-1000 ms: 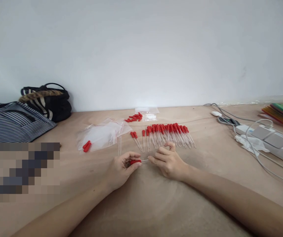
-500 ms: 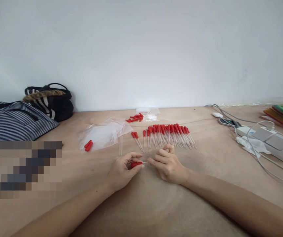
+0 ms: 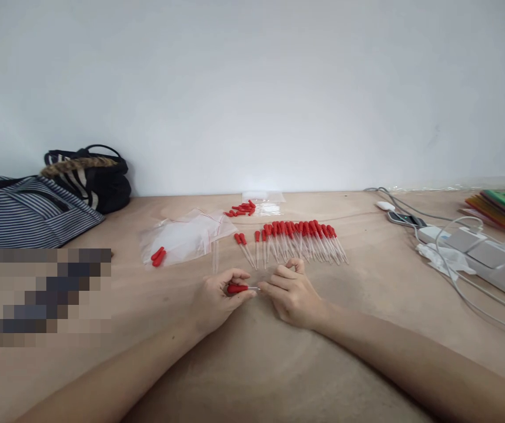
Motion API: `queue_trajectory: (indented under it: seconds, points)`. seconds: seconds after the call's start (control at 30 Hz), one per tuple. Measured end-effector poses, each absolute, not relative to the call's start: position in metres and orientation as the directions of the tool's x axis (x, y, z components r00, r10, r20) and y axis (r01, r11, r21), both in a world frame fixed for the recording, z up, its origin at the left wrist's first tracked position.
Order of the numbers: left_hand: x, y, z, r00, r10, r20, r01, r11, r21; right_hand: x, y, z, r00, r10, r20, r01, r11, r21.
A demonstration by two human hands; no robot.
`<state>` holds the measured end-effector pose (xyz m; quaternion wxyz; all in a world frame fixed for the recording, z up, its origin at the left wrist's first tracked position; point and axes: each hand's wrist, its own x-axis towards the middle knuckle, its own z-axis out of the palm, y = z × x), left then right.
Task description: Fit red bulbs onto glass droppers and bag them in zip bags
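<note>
Short of the table's (image 3: 252, 370) far edge, my left hand (image 3: 217, 296) grips a red bulb (image 3: 237, 289), my right hand (image 3: 293, 296) pinches its tube (image 3: 253, 288), seemingly for alignment.

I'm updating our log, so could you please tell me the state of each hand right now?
Left hand: closed, holding a red bulb.
Right hand: closed, fingers pinching the thin clear tube.

Red bulb (image 3: 237, 289); clear tube (image 3: 253, 288); navy-white striped bag (image 3: 18, 220); tan tabletop (image 3: 252, 370).
</note>
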<state>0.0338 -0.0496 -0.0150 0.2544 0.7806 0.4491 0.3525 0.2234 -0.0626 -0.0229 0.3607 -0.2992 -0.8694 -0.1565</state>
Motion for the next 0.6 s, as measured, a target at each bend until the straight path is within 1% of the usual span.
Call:
queue_trajectory:
  seconds: [0.07, 0.13, 0.17, 0.2, 0.23, 0.3, 0.37, 0.43, 0.53, 0.6]
  points:
    - [0.028, -0.046, -0.009, 0.371, 0.855, 0.363, 0.584, -0.519, 0.624, 0.222, -0.059, -0.020, -0.539, 0.464, 0.703, 0.673, 0.739, 0.029]
    - [0.015, -0.037, -0.002, 0.380, 0.813, 0.440, 0.672, -0.570, 0.472, 0.220, -0.051, -0.015, -0.458, 0.591, 0.664, 0.766, 0.641, -0.041]
    - [0.006, -0.030, 0.002, 0.363, 0.802, 0.474, 0.732, -0.560, 0.388, 0.219, -0.046, -0.012, -0.393, 0.670, 0.630, 0.822, 0.563, -0.087]
    - [-0.005, -0.023, 0.006, 0.327, 0.807, 0.491, 0.802, -0.512, 0.308, 0.216, -0.041, -0.009, -0.318, 0.745, 0.587, 0.870, 0.475, -0.131]
    - [-0.017, -0.016, 0.009, 0.298, 0.826, 0.478, 0.865, -0.445, 0.231, 0.213, -0.034, -0.006, -0.240, 0.807, 0.540, 0.908, 0.384, -0.170]
    - [-0.040, -0.003, 0.017, 0.197, 0.892, 0.407, 0.954, -0.269, 0.129, 0.204, -0.021, 0.000, -0.120, 0.882, 0.456, 0.944, 0.243, -0.222]
    - [-0.060, 0.007, 0.025, 0.067, 0.952, 0.300, 0.992, -0.097, 0.085, 0.194, -0.009, 0.003, -0.045, 0.912, 0.407, 0.959, 0.153, -0.237]
    - [-0.074, 0.013, 0.031, -0.010, 0.964, 0.267, 0.999, -0.002, 0.043, 0.185, 0.001, 0.006, 0.002, 0.922, 0.387, 0.969, 0.094, -0.229]
    - [-0.083, 0.016, 0.036, -0.076, 0.968, 0.239, 0.997, 0.079, -0.001, 0.176, 0.012, 0.007, 0.036, 0.938, 0.344, 0.974, 0.045, -0.224]
    - [-0.086, 0.017, 0.034, -0.108, 0.974, 0.198, 0.994, 0.111, -0.005, 0.173, 0.017, 0.007, 0.036, 0.957, 0.287, 0.976, 0.027, -0.214]
